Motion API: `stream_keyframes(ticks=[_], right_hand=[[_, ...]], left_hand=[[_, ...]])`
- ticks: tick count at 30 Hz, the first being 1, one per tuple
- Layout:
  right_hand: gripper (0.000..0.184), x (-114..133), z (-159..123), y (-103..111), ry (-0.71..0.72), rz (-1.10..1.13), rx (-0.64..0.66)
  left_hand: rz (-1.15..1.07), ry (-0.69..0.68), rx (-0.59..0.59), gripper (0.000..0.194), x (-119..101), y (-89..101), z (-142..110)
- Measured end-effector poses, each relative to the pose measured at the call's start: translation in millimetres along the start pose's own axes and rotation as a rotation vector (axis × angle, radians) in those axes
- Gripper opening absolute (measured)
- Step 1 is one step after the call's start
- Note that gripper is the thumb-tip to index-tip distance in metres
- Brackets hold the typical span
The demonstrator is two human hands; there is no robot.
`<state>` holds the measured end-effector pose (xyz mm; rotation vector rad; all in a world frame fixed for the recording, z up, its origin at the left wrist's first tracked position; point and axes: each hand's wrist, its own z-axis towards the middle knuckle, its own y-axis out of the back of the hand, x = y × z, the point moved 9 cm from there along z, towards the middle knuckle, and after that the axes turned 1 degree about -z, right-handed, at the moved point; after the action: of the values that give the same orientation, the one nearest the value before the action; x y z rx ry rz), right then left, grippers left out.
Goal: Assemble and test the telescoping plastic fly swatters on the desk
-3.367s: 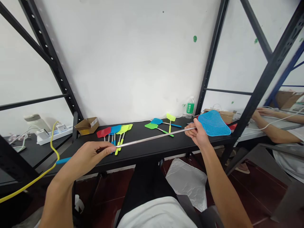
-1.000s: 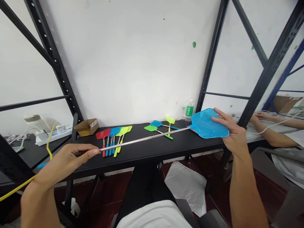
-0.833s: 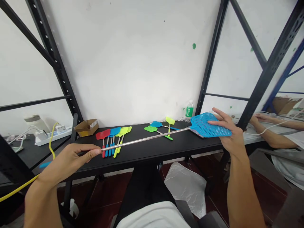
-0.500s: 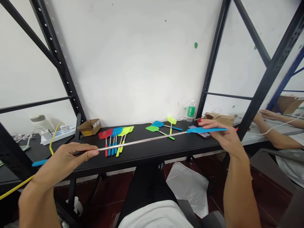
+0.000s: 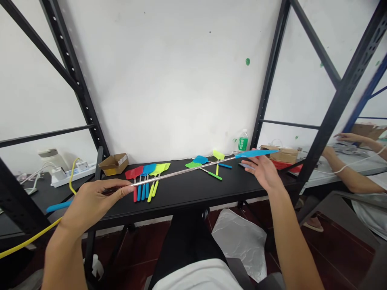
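Note:
A blue fly swatter (image 5: 252,153) with a long thin metal shaft is raised above the table, seen nearly edge-on. My left hand (image 5: 96,201) pinches its shaft close to the blue handle, which sticks out behind the wrist. Just under the swatter's head is my right hand (image 5: 264,171), its fingers apart; whether a fingertip touches the head I cannot tell. Left of centre lie a red swatter (image 5: 134,173), several blue swatters (image 5: 148,168) and yellow swatters (image 5: 159,169) side by side. Farther right, a green swatter (image 5: 193,164), another blue swatter (image 5: 200,159) and a yellow swatter (image 5: 218,154) overlap.
The black table (image 5: 181,193) meets a white wall. On it stand a small cardboard box (image 5: 113,164), a water bottle (image 5: 243,141) and a larger carton (image 5: 282,154). A power strip (image 5: 74,174) and yellow cable (image 5: 33,239) are left. Another person's arms (image 5: 347,169) show at right.
My right hand has shifted left along the swatter's head and its fingers have loosened and dropped beneath it. The head end tilts up slightly more. My left hand has moved a little right.

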<state>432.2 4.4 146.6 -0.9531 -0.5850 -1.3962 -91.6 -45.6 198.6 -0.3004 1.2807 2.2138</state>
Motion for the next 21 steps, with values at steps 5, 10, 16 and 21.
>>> stream_keyframes(ticks=[5,10,16,21], right_hand=[[0.048,-15,-20,-62,-0.159,0.019,0.440],[0.051,-9,-28,-105,-0.096,0.107,0.493],[0.066,-17,-39,-137,-0.103,0.036,0.526],[0.070,-18,-49,-152,-0.100,0.029,0.580]], left_hand=[[0.023,0.011,0.015,0.048,-7,-8.7,0],[-0.010,-0.044,0.038,0.043,-27,-26.7,1],[-0.003,-0.184,0.041,0.043,-66,-50.7,-2],[0.006,-0.254,0.071,0.042,-85,-63.4,-8]])
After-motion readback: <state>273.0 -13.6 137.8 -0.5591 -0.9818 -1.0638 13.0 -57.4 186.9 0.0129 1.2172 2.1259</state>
